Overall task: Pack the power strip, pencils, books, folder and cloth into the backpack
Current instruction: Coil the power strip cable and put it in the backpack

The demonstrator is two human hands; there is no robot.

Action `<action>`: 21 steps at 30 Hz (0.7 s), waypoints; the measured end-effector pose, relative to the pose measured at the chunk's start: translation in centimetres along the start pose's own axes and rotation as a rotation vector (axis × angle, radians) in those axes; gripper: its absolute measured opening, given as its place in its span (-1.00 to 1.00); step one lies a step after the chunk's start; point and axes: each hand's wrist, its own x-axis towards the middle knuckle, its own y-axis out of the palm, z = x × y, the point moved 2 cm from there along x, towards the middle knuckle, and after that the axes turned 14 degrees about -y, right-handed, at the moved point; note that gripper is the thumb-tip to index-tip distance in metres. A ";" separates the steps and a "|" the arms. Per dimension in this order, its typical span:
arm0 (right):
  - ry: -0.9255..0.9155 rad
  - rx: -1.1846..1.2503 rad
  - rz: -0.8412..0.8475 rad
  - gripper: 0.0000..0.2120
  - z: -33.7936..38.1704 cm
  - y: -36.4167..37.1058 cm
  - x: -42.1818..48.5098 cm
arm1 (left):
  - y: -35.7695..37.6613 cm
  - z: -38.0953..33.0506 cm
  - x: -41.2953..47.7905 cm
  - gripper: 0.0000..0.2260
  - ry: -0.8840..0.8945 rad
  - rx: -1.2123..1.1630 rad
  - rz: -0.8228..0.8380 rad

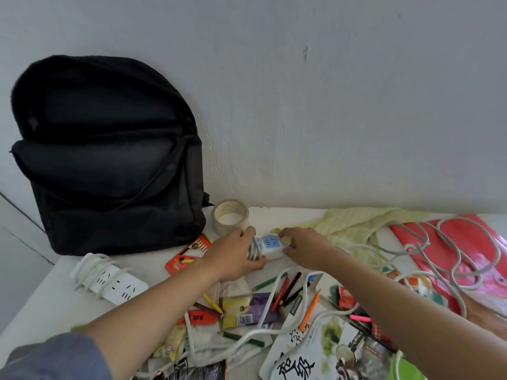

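Left grip [236,253] and right grip [304,248] are curled round the blue-faced power strip [270,246] on the desk [55,292] near the open backpack [115,165] (cord [253,250] partly wound). Cord-winding is judged in hand; next, trailing loops must be gathered.

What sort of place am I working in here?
Likely a home or dorm study desk, though little of the room shows: a white table against a plain wall, an open black backpack, and school clutter of coloured pencils and books.
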 end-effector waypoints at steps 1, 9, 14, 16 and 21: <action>0.003 0.029 0.001 -0.62 -0.1 -0.3 0.3 | 0.1 0.0 0.1 -0.39 -0.007 -0.020 0.018; -0.151 0.407 -0.370 -0.78 0.2 -4.1 0.1 | -4.6 -0.1 -1.1 -0.78 0.035 -0.684 0.097; -0.265 0.624 -0.416 -0.68 1.8 -6.7 -1.0 | -9.9 -0.4 -3.2 -0.53 0.055 -1.260 0.144; -0.262 0.692 -0.339 -0.49 2.6 -6.9 -1.8 | -12.3 -0.7 -4.5 -0.63 0.057 -1.423 0.083; -0.294 0.718 -0.236 -0.39 4.5 -7.8 -4.5 | -16.9 -0.1 -6.9 -0.70 0.034 -1.601 -0.034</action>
